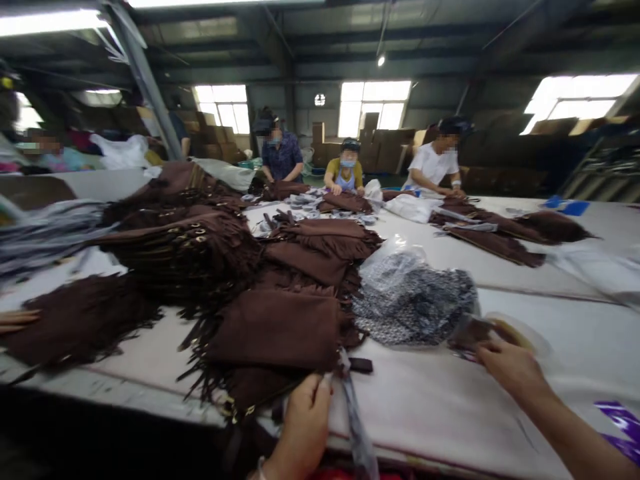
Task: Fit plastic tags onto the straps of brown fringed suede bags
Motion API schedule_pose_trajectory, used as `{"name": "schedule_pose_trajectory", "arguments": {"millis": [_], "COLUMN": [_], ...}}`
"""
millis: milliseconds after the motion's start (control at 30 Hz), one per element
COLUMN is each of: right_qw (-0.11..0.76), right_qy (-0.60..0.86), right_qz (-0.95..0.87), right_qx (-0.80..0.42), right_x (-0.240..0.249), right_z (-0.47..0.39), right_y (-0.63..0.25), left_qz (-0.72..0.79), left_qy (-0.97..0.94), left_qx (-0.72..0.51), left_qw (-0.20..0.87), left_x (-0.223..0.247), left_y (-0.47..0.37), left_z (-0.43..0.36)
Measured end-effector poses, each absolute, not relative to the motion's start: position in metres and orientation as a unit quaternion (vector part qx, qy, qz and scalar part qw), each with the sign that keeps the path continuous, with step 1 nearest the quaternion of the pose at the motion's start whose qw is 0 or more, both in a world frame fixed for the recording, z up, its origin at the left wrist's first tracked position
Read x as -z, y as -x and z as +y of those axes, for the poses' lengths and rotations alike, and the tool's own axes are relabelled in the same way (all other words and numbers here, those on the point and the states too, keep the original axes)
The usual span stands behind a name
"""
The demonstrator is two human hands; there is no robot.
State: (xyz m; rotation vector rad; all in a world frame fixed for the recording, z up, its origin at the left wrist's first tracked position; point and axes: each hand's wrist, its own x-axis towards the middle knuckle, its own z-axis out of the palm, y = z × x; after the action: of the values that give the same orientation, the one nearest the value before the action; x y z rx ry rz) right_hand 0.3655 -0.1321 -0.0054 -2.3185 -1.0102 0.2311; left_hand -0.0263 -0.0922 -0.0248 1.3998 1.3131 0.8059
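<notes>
My left hand (305, 420) is closed at the near edge of a brown fringed bag (280, 330), thumb and forefinger pinched together; a small pale bit shows at their tips. Right beside it, a strap in greyish wrapping (356, 413) hangs over the table edge. My right hand (510, 367) reaches out to the right, fingers curled down on a blurred brown and clear item (470, 333). A round, yellowish ring-shaped thing (515, 331) lies just behind those fingers. A clear plastic bag (415, 293) of small grey-and-white patterned pieces lies between the hands, farther back.
Brown fringed bags are stacked high (185, 260) on the left. Another person's hand (17, 320) rests by a brown bag (85, 317) at the left edge. Three people work across the white table (575, 333), with more brown pieces (500, 233) before them.
</notes>
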Motion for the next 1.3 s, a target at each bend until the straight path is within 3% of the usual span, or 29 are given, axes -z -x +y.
{"name": "schedule_pose_trajectory", "arguments": {"millis": [167,300,467,867,1100,1300], "right_qw": [0.319,0.296,0.294,0.256,0.265,0.285], "right_qy": [0.712,0.595,0.626,0.71,0.697,0.636], "right_qz": [-0.502,-0.587,-0.576,-0.555,-0.506,-0.503], "right_qx": [-0.374,-0.463,-0.435,-0.349,-0.434,-0.511], "right_x": [-0.009,-0.026,-0.012,0.006,0.002,0.009], "right_z": [-0.134,-0.12,-0.1,-0.09,-0.091,-0.1], "right_y": [-0.266,-0.165,-0.107,-0.101,-0.102,-0.111], "left_qz": [0.537,0.528,0.508,0.513,0.469,0.478], "left_qy": [-0.636,-0.679,-0.717,-0.768,-0.799,-0.761], "left_qx": [-0.333,-0.338,-0.337,-0.299,-0.307,-0.321], "left_qw": [0.444,0.384,0.338,0.241,0.219,0.299], "left_x": [0.017,0.018,0.023,0.044,0.047,0.031], "left_y": [0.027,0.031,0.04,0.048,0.054,0.052], "left_z": [-0.098,-0.102,-0.104,-0.107,-0.107,-0.103]}}
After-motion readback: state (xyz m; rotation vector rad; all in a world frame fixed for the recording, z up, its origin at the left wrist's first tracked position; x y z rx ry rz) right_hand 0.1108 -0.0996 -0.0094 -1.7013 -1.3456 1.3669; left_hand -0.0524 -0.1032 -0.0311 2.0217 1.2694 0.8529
